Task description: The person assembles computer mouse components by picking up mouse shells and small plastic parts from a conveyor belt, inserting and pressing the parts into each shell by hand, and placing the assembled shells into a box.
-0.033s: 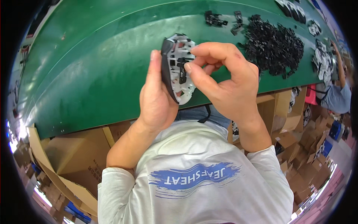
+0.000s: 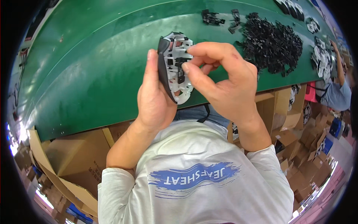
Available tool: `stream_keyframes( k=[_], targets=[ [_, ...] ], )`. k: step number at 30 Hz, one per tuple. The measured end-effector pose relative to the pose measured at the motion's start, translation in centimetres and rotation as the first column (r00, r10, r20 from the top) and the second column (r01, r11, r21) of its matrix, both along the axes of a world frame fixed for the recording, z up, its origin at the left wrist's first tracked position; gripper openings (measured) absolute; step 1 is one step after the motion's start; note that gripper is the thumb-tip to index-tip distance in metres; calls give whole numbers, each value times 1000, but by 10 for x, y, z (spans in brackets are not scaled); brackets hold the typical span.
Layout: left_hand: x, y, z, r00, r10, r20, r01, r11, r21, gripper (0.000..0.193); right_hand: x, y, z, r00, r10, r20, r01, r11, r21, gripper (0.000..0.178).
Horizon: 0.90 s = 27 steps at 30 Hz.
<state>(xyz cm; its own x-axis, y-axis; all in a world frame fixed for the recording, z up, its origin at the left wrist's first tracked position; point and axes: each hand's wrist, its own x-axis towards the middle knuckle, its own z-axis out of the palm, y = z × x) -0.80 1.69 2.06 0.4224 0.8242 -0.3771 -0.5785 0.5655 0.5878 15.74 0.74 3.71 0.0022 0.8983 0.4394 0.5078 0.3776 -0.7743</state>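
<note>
Upright in my left hand [image 2: 154, 100] is a mouse shell [image 2: 182, 98], oval, with a dark outer side and a white ribbed inside turned to the right. The thumb lies along its dark side; the other fingers are hidden behind it. A small black plastic part [image 2: 181, 79] sits in the middle of the shell's inside. My right hand [image 2: 231, 82] is at the shell's right side, thumb and index finger curled in a pinch at this black part. The index fingertip reaches the shell's upper right rim, and the remaining fingers are folded.
A heap of black plastic parts [image 2: 274, 46] lies on the green table [image 2: 100, 74] at right, with a few loose black parts [image 2: 212, 18] beside it. White shells [image 2: 322, 61] lie farther right, near another person [image 2: 335, 97]. Cardboard boxes [image 2: 82, 153] stand below the table edge.
Both hands and the mouse shell have shifted slightly to the left and up. The right thumb and index finger keep the same pinch at the black part.
</note>
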Motion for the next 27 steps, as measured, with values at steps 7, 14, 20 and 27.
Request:
stream_keyframes(
  k=[7,14,20,27],
  targets=[
    [4,-2,-10,986,-86,141,70,991,116,62,-5,-2,-26,992,-119,-36,124,971,203,22],
    [-10,-2,-27,890,-102,443,67,993,96,60,-2,-2,-21,997,-37,70,17,963,268,20],
    [1,-5,-12,997,-39,67,38,999,20,61,8,0,-23,990,15,137,-44,976,215,18],
    [9,-8,-17,994,-27,-110,44,987,152,60,6,-1,-33,990,-58,131,31,980,196,18]
  ],
)
